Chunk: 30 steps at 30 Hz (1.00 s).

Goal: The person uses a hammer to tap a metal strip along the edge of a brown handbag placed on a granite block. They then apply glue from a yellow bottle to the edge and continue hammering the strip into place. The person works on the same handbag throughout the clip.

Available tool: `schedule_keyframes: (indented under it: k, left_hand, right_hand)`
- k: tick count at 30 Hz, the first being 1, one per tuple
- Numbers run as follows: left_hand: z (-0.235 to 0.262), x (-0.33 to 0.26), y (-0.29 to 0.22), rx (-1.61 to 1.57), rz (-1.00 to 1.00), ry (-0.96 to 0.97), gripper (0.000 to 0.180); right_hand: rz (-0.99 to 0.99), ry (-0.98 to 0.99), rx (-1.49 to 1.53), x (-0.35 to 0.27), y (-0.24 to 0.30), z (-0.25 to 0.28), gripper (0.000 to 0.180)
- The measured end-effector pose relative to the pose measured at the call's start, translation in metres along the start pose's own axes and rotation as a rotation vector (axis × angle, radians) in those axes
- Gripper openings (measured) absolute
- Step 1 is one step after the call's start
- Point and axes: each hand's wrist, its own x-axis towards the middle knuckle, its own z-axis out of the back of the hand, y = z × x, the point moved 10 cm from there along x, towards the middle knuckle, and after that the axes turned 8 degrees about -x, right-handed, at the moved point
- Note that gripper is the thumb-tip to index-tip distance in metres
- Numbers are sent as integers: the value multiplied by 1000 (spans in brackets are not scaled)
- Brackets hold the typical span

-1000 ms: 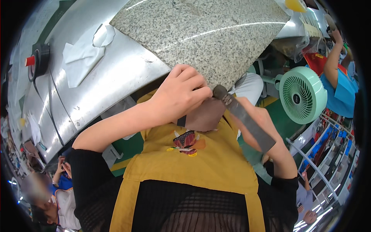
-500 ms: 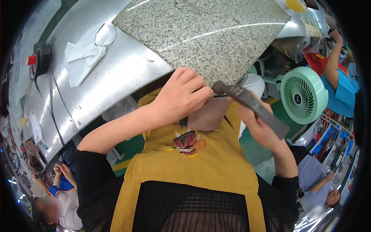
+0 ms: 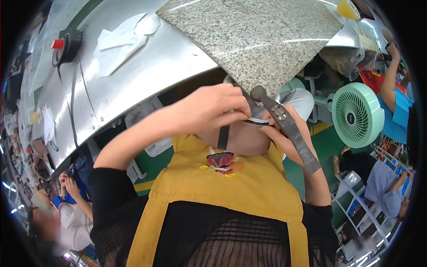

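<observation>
A mauve-brown leather piece (image 3: pixel 247 140), perhaps a pouch, lies over my lap below the corner of the stone slab (image 3: pixel 249 35). A dark edge, perhaps a zipper, runs along its top, and a black strip (image 3: pixel 223 137) hangs down its left side. My left hand (image 3: pixel 218 107) is closed at the top edge, fingers curled and pinching it. My right hand (image 3: pixel 287 135) is closed round a hammer (image 3: pixel 287 127) with a dark, round-ended metal head; its handle is hidden. Thumb and fingers of that hand also touch the leather's right edge.
A metal table (image 3: pixel 147 75) stretches left, carrying white sheets (image 3: pixel 120 44) and a black roll with a red knob (image 3: pixel 66 46). At right stand a mint-green fan (image 3: pixel 358 115) and a metal rack (image 3: pixel 364 209). Other people work at both sides.
My right hand and the hammer have come in to the leather's right edge, the hammer head steeper now. My left hand has shifted slightly, showing the black strip. The view has swung a little.
</observation>
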Motion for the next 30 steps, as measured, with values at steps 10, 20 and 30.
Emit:
schedule_keyframes:
  k: [10, 20, 30]
  left_hand:
    - [-25, 8, 2, -72, 66, 509, 19]
    - [-21, 18, 15, -172, 159, 500, 21]
    - [-12, 24, 22, -253, 297, 181, 33]
  right_hand:
    - [-80, -107, 133, -30, -13, 26, 28]
    - [-98, -240, 128, -16, -42, 31, 25]
    - [34, -384, -96, 4, -40, 45, 21]
